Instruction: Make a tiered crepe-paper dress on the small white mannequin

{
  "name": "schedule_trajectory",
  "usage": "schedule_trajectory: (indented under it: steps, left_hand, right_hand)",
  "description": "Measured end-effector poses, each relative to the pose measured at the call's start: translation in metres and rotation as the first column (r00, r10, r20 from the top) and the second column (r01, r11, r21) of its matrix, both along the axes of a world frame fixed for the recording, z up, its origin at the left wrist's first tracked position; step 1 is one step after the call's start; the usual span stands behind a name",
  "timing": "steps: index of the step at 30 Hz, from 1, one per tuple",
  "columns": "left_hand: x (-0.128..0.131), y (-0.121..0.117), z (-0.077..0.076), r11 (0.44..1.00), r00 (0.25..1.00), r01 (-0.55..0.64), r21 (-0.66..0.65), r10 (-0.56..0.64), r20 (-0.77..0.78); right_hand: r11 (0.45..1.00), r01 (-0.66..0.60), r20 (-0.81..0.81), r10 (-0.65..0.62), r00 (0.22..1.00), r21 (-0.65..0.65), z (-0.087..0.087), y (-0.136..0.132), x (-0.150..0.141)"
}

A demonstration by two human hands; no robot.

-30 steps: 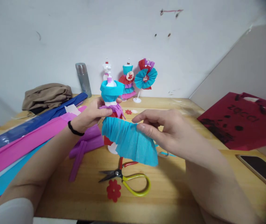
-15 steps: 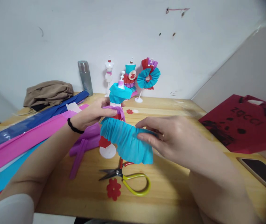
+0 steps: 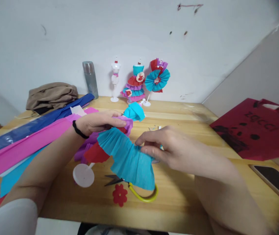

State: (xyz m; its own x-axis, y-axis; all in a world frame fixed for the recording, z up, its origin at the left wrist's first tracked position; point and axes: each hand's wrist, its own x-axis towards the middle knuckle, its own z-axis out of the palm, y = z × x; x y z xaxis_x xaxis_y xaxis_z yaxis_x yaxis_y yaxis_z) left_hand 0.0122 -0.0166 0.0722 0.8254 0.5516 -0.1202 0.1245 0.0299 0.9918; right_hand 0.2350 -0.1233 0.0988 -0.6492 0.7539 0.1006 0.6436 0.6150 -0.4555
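My left hand [image 3: 102, 122] is closed around the waist of a small dress form [image 3: 134, 111], which tilts away with its blue top toward the back and its white round base [image 3: 83, 175] toward me. Purple and red crepe paper wraps the form below the top. A pleated blue crepe paper strip [image 3: 129, 160] hangs from beside my left fingers across to my right hand [image 3: 155, 143], which pinches its upper edge between thumb and fingers. Under the strip lie scissors [image 3: 145, 198] with yellow handles, partly covered. A red paper flower [image 3: 120, 195] lies beside their blades.
Three dress forms stand at the wall: one bare white [image 3: 115, 76], one in a tiered skirt [image 3: 136, 85], one with a large blue rosette [image 3: 157, 80]. Crepe paper sheets [image 3: 31, 137], brown cloth [image 3: 52, 95] and a flask [image 3: 90, 80] are left; a red bag [image 3: 254, 130] and phone [image 3: 275, 184] right.
The dress form has tipped over, its top going down and back and its base swinging left and toward me. The blue strip has shifted slightly lower, still in my right hand.
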Motion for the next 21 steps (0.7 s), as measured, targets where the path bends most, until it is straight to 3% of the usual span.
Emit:
schedule_trajectory:
  steps: [5,12,16,21]
  left_hand:
    - [-0.001,0.003,-0.002,0.988,0.995,0.042,0.149,-0.027,-0.100]
    - [-0.002,0.001,0.004,0.931,0.977,-0.024,0.365,0.099,-0.188]
    - [-0.001,0.001,0.006,0.923,0.968,-0.024,0.384,0.118,-0.222]
    - [0.003,0.002,0.002,0.945,0.988,0.048,0.324,0.002,-0.154]
  right_hand:
    - [0.997,-0.075,0.022,0.075,0.997,0.019,-0.004,0.004,-0.001]
    - [0.993,0.000,-0.085,0.010,0.996,0.118,-0.011,0.002,-0.011]
    - [0.989,0.019,0.005,-0.020,1.000,0.147,-0.016,0.007,-0.017]
    - [0.976,0.071,0.092,-0.092,0.991,0.208,-0.016,0.013,-0.019]
